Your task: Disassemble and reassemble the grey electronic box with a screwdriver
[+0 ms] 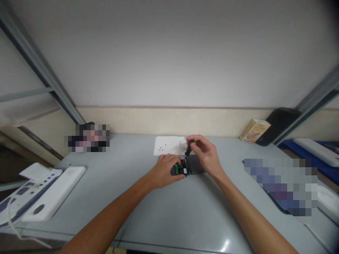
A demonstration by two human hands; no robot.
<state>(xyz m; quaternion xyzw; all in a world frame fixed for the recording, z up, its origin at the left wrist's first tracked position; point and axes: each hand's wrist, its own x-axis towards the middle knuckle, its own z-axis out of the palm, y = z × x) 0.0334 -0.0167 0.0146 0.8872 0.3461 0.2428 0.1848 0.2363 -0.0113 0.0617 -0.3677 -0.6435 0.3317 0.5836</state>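
My right hand (205,153) is closed around the dark handle of a screwdriver (189,148). Its shaft slants down to the left, into a small opened electronic device (182,170) with a green circuit board. Whether the tip sits in a screw is too small to tell. My left hand (167,170) grips that device from the left, fingers over its far edge and thumb along the near edge. A flat dark grey panel (195,165) lies just right of the device, partly under my right hand. Behind, several tiny dark screws (161,149) rest on a white sheet of paper (172,143).
A white power strip (29,190) and a long white device (60,190) lie at the left. A yellowish box (254,130) leans by a black object (278,123) at the back right. Blurred-out items are on both sides of the grey table (169,218).
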